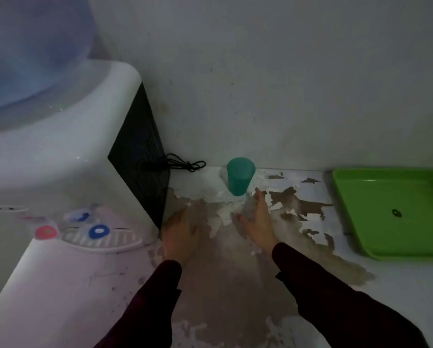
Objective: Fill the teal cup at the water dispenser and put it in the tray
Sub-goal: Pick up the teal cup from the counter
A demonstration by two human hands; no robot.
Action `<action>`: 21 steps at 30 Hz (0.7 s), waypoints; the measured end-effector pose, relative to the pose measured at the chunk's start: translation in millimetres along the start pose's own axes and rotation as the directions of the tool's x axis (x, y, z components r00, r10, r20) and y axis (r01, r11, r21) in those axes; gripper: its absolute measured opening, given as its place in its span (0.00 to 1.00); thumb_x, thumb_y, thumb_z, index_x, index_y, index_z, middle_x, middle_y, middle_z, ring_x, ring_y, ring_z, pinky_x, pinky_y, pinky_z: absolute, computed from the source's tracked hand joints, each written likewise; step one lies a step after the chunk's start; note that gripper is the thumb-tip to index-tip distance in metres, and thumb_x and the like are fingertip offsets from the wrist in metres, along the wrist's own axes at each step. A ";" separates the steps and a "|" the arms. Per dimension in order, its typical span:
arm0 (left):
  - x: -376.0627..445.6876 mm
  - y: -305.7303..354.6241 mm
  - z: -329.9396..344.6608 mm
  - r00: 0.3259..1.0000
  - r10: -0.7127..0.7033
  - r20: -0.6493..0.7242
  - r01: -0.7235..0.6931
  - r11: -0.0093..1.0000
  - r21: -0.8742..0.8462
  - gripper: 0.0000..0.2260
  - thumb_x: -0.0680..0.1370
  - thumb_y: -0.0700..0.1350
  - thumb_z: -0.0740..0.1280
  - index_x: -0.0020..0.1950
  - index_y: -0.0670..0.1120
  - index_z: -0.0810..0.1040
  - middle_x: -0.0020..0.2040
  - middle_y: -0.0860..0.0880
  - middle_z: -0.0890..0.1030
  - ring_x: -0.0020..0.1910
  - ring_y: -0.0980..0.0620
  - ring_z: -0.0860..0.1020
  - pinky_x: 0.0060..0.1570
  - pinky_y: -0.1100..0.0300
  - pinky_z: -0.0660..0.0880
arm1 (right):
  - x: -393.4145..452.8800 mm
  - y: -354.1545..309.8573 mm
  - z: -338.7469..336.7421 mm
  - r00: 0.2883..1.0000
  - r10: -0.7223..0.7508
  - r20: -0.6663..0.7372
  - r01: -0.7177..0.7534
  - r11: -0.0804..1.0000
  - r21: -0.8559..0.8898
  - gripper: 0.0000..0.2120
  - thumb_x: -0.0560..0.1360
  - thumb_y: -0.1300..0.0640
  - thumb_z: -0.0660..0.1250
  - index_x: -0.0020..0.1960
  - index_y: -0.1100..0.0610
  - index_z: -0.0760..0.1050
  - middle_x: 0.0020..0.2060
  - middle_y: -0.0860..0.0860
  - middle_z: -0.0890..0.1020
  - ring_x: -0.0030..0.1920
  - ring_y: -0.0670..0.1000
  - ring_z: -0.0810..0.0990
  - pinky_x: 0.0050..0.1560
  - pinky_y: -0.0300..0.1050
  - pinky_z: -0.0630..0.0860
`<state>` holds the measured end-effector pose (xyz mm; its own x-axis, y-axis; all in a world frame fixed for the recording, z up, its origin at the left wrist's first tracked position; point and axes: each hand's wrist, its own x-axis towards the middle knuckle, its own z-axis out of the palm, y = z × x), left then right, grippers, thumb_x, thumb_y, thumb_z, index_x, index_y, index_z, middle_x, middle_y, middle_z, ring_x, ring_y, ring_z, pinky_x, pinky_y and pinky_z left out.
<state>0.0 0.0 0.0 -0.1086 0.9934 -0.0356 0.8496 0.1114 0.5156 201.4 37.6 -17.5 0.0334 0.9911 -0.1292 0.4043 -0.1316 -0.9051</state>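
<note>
- Head view: right hand (257, 222) spread, empty, fingertips just short of the teal cup (240, 175); left hand (181, 233) open, empty, flat beside the water dispenser (59, 159).
- Risk, judged: a hasty reach could knock the light cup over against the wall.
- Cup: smooth teal tumbler, standing near the wall between dispenser and green tray (391, 212); which end is up, cannot tell.

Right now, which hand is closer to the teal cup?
The right hand. Its fingertips reach almost to the base of the cup, just below and right of it. The left hand is farther off, lower left, beside the dispenser.
</note>
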 end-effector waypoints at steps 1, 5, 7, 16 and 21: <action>2.0 -5.5 6.7 0.999 -0.039 0.032 0.039 0.999 -0.012 0.21 0.73 0.47 0.61 0.64 0.42 0.72 0.56 0.39 0.79 0.53 0.39 0.77 0.52 0.51 0.74 | 8.3 0.7 1.4 0.999 0.029 -0.018 -0.028 0.999 0.037 0.44 0.71 0.57 0.73 0.77 0.55 0.48 0.76 0.55 0.58 0.76 0.53 0.57 0.76 0.57 0.58; 1.5 -27.0 34.6 0.978 -0.157 0.134 0.141 0.982 0.122 0.24 0.74 0.52 0.61 0.67 0.44 0.67 0.68 0.39 0.70 0.67 0.40 0.67 0.65 0.46 0.67 | 38.8 -11.3 4.2 0.992 0.115 -0.053 -0.108 0.987 0.119 0.49 0.68 0.57 0.76 0.77 0.56 0.47 0.77 0.56 0.57 0.76 0.55 0.57 0.76 0.57 0.57; -2.2 -32.0 45.3 0.974 -0.165 0.154 0.144 0.979 0.143 0.27 0.75 0.51 0.61 0.72 0.44 0.62 0.74 0.39 0.62 0.74 0.42 0.58 0.72 0.46 0.59 | 51.4 -10.5 8.3 0.993 0.106 -0.057 -0.097 0.986 0.133 0.49 0.66 0.57 0.77 0.76 0.57 0.49 0.76 0.56 0.59 0.75 0.55 0.58 0.75 0.55 0.58; -6.1 -35.7 51.2 0.984 -0.135 0.117 0.117 0.982 0.146 0.28 0.77 0.53 0.58 0.75 0.46 0.57 0.77 0.42 0.55 0.77 0.44 0.50 0.75 0.46 0.51 | 81.8 -17.5 20.4 0.991 0.078 -0.110 -0.053 0.975 0.215 0.34 0.68 0.61 0.76 0.68 0.58 0.62 0.62 0.53 0.72 0.60 0.50 0.71 0.47 0.22 0.70; -6.7 -34.9 51.6 0.985 -0.127 0.116 0.110 0.984 0.142 0.28 0.77 0.53 0.58 0.74 0.45 0.57 0.77 0.41 0.55 0.77 0.43 0.50 0.75 0.46 0.50 | 71.2 -20.5 17.7 0.990 0.056 -0.126 -0.028 0.976 0.217 0.29 0.69 0.60 0.74 0.65 0.59 0.64 0.57 0.50 0.73 0.58 0.49 0.72 0.41 0.19 0.71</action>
<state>-2.3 -9.2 -62.0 -0.1546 0.9675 -0.1999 0.8972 0.2222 0.3816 179.3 110.5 -15.4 0.1713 0.9769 -0.1277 0.1952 -0.1607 -0.9675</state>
